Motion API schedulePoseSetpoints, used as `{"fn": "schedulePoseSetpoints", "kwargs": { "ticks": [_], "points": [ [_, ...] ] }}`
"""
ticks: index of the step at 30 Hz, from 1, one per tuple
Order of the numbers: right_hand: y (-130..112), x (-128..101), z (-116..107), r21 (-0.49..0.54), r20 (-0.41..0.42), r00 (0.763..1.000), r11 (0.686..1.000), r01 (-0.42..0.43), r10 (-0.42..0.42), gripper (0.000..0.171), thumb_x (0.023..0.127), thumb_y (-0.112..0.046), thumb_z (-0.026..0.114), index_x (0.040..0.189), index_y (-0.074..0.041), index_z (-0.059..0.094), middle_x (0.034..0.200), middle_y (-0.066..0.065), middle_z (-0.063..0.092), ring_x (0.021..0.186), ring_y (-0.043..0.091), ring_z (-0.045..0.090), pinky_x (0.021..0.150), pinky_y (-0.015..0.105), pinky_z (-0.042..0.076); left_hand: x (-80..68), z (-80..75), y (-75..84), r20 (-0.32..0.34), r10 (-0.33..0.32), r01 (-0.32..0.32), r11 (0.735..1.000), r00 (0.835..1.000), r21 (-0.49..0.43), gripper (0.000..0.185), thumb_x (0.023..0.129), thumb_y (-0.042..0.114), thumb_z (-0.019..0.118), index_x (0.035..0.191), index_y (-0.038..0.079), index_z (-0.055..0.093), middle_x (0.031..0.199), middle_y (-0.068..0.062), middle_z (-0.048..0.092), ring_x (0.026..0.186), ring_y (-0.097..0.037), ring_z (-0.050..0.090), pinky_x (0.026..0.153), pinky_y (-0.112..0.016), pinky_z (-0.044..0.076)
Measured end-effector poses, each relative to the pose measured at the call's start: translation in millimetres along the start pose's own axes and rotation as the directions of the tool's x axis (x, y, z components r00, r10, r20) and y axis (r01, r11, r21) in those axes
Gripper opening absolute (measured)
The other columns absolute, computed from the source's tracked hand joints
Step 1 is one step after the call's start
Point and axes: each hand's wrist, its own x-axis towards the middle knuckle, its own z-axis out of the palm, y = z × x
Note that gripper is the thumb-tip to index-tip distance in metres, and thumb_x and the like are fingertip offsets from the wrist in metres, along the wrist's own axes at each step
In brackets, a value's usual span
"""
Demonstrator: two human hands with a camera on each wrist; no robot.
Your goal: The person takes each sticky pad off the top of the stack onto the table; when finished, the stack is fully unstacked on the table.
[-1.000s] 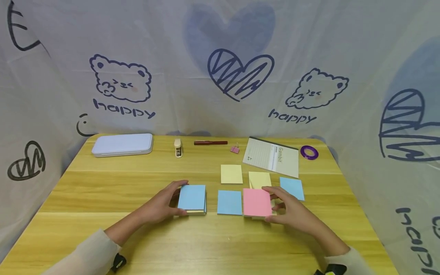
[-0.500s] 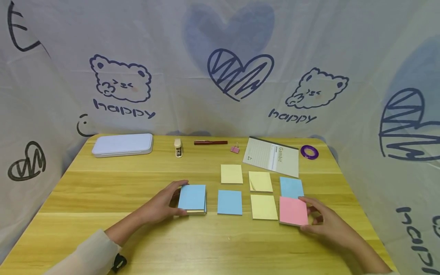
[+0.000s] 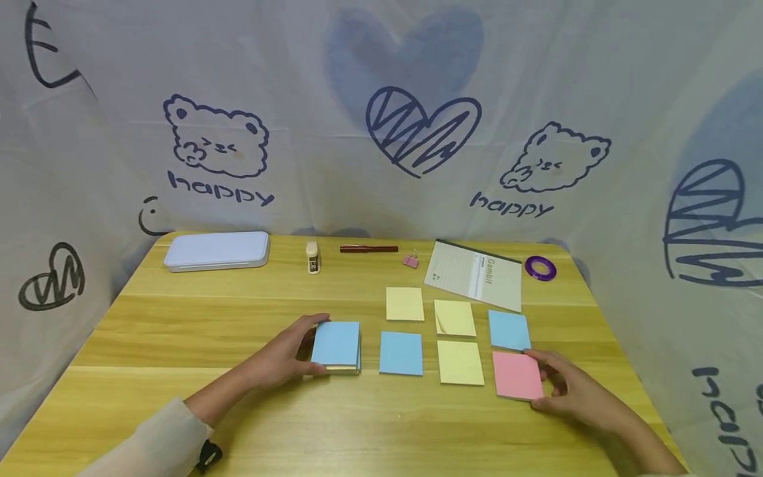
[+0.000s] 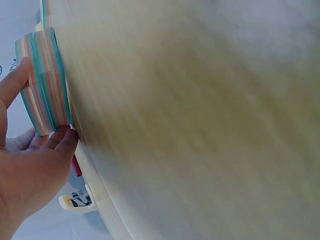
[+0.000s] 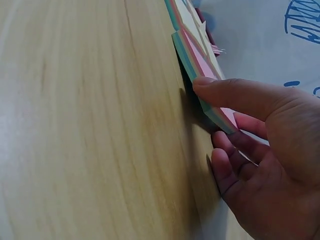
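My left hand [image 3: 279,356] grips a stack of sticky note pads [image 3: 336,343] with a blue sheet on top, thumb at the near side and fingers at the far side. Striped coloured edges of that stack [image 4: 44,82] show in the left wrist view. At the right, my right hand [image 3: 577,392] pinches the right edge of a pink-topped sticky note pad [image 3: 516,375]. In the right wrist view this pad [image 5: 200,67] is slightly tilted, a shadow beneath it. Just behind it lies a blue pad [image 3: 509,330]; a yellow pad [image 3: 460,363] sits to its left.
Another blue pad [image 3: 401,353] and two yellow pads, one at the back [image 3: 405,304] and one with a curled sheet [image 3: 455,317], lie mid-table. Along the rear are a pale case [image 3: 217,250], small bottle [image 3: 312,258], dark red pen [image 3: 368,249], pink binder clip [image 3: 410,260], notepad [image 3: 475,275] and purple tape roll [image 3: 540,267].
My right hand has carried the pink pad rightward from over the yellow pads and down to a spot in front of the right blue pad. The left hand keeps its hold on the stack.
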Motion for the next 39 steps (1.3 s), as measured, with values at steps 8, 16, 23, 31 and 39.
{"fn": "schedulePoseSetpoints", "kwargs": {
  "ticks": [8, 16, 23, 31, 39],
  "points": [
    [2.3, 0.8, 1.3, -0.005, -0.004, 0.999, 0.999, -0.039, 0.039, 0.093, 0.083, -0.020, 0.088, 0.158, -0.005, 0.036, 0.121, 0.013, 0.048, 0.096, 0.013, 0.049, 0.069, 0.023, 0.047, -0.5, -0.2, 1.4, -0.001, -0.006, 0.006, 1.000, 1.000, 0.031, 0.088, 0.089, 0.019, 0.084, 0.158, 0.002, 0.032, 0.152, -0.019, 0.043, 0.139, -0.039, 0.047, 0.114, -0.057, 0.040],
    [1.7, -0.4, 0.9, -0.007, -0.023, 0.999, 0.999, -0.036, 0.036, 0.090, 0.083, -0.022, 0.088, 0.158, -0.008, 0.038, 0.124, 0.013, 0.048, 0.101, 0.014, 0.051, 0.073, 0.022, 0.049, -1.8, -1.1, 0.6, 0.002, -0.013, 0.013, 0.998, 1.000, 0.061, 0.087, 0.091, 0.023, 0.082, 0.159, 0.004, 0.032, 0.155, -0.020, 0.041, 0.142, -0.039, 0.043, 0.116, -0.057, 0.037],
    [-0.2, -3.7, 0.8, 0.023, -0.069, 0.997, 0.999, -0.022, 0.024, 0.084, 0.083, -0.020, 0.088, 0.154, -0.012, 0.045, 0.131, 0.012, 0.047, 0.104, 0.016, 0.054, 0.077, 0.023, 0.052, -2.3, -1.5, -1.2, 0.014, -0.025, 0.024, 0.998, 1.000, 0.057, 0.090, 0.091, 0.027, 0.082, 0.161, 0.005, 0.030, 0.159, -0.022, 0.036, 0.147, -0.041, 0.038, 0.118, -0.059, 0.034],
    [-16.0, -1.3, 0.3, -0.072, -0.090, 0.995, 0.996, 0.044, -0.051, 0.075, 0.087, -0.025, 0.085, 0.151, -0.012, 0.050, 0.129, 0.010, 0.056, 0.104, 0.015, 0.058, 0.081, 0.023, 0.053, -3.6, -2.5, -2.8, 0.020, -0.011, 0.009, 0.998, 1.000, 0.064, 0.096, 0.087, 0.028, 0.085, 0.161, 0.005, 0.029, 0.159, -0.022, 0.036, 0.148, -0.042, 0.035, 0.118, -0.060, 0.033],
    [-36.6, 17.1, 13.7, -0.056, -0.037, 0.986, 0.985, 0.161, -0.163, 0.068, 0.090, -0.023, 0.082, 0.150, -0.011, 0.051, 0.133, 0.011, 0.061, 0.107, 0.019, 0.058, 0.087, 0.027, 0.054, -3.4, -1.1, 0.4, 0.008, -0.015, 0.014, 0.996, 1.000, 0.084, 0.093, 0.088, 0.024, 0.085, 0.160, 0.003, 0.031, 0.157, -0.021, 0.040, 0.147, -0.041, 0.038, 0.118, -0.059, 0.034]
  ]
}}
